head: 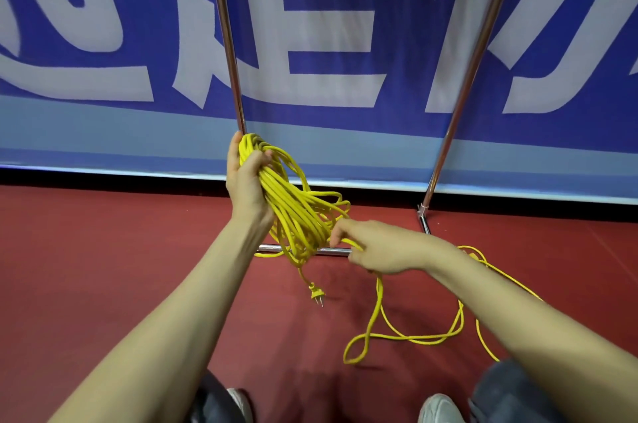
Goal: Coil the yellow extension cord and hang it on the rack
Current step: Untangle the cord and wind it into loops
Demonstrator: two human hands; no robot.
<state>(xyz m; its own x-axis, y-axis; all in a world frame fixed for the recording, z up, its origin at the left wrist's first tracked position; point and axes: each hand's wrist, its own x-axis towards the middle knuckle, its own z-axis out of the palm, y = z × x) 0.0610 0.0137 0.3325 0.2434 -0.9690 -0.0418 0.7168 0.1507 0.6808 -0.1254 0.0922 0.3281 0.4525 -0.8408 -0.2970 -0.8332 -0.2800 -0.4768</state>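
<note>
The fingers of the left hand (245, 180) are curling tight around the top of a thick bundle of loops of the yellow extension cord (293, 212), thumb lying up along the near side, gripping the coil just in front of the rack (228, 42)'s left upright pole. The right hand (374, 246), at about four o'clock from the left one, is pinching a single strand between thumb and fingertips beside the lower edge of the coil, the other fingers bending loosely. From the left grip the loops are hanging down toward five o'clock, crossing in front of the rack's low chrome crossbar. The plug (318, 294) is dangling below the coil at six o'clock. The uncoiled remainder is trailing from the right hand down to the red floor (103, 250), winding off toward four o'clock past the right forearm. Behind the rack a blue and white banner (328, 25) is filling twelve o'clock. Grey shoes (438, 409) are showing at the bottom edge.
</note>
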